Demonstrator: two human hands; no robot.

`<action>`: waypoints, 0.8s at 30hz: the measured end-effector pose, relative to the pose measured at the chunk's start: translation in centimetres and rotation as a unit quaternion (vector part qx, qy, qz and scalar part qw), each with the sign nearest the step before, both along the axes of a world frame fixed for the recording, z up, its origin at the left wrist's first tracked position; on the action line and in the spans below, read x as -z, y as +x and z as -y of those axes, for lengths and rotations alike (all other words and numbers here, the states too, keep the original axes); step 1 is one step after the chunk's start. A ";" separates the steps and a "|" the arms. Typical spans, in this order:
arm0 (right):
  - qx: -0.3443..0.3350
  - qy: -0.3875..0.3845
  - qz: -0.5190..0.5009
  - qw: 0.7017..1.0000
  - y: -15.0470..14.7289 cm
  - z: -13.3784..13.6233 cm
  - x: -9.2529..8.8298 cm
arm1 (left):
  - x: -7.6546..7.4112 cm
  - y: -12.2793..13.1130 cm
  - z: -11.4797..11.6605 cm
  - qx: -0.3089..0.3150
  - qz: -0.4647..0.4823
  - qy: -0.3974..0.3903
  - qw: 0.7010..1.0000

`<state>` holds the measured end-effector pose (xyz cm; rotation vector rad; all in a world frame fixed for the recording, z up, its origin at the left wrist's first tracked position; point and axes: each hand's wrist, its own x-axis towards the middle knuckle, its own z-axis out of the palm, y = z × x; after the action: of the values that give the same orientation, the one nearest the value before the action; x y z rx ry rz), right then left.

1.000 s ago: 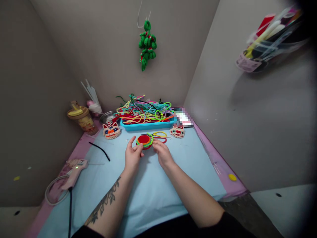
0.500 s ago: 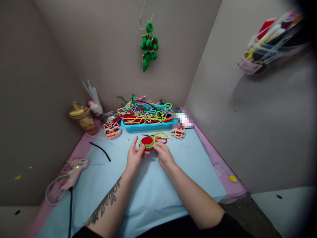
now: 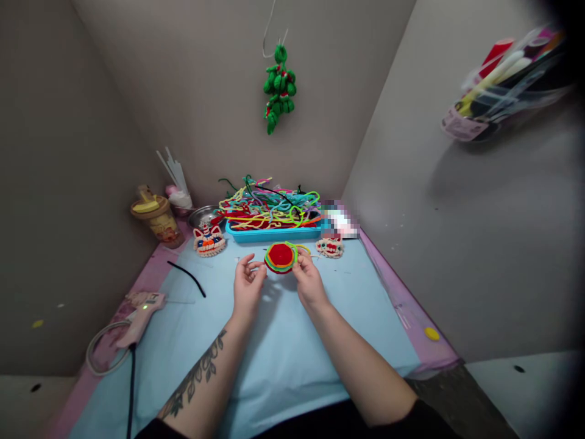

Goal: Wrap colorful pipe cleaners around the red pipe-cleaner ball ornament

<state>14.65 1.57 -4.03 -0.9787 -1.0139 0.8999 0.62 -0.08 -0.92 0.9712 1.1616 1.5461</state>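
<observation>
The table [image 3: 414, 320] carries a light blue sheet [image 3: 274, 360]. A blue tray [image 3: 274, 235] heaped with fuzzy stems [image 3: 274, 207] stands at the back. A glue gun [image 3: 142, 320] lies at the person's left. The right hand [image 3: 311, 283] pinches the right edge of a layered disc [image 3: 281, 255] between thumb and fingers. The left hand [image 3: 249, 283] has its fingers spread and half curled, thumb tip at the disc's left edge—contact cannot be told. The disc is above the sheet, between the hands and in front of the tray. Compared with half a second ago, it is tipped further toward the viewer, showing more of its red face—and the scissors [image 3: 305, 249] behind, then plainer to see, are now mostly hidden. The black stem [image 3: 189, 278] lies unmoved near the glue gun.
</observation>
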 end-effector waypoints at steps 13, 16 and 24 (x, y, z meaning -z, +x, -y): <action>0.047 -0.027 0.092 0.994 -1.3 1.3 -0.4 | -0.2 1.8 1.4 0.103 0.022 -0.061 0.993; 0.014 -0.034 0.078 0.996 -1.7 1.6 -0.8 | 0.1 1.6 1.1 0.084 0.021 -0.054 0.995; 0.024 -0.033 0.086 0.995 -1.3 1.7 -0.9 | -0.1 1.0 0.7 0.053 0.020 -0.040 0.998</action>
<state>13.37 -0.14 -3.10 -1.1476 -1.1050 0.8241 1.64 -0.79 -0.84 0.9287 1.1174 1.4182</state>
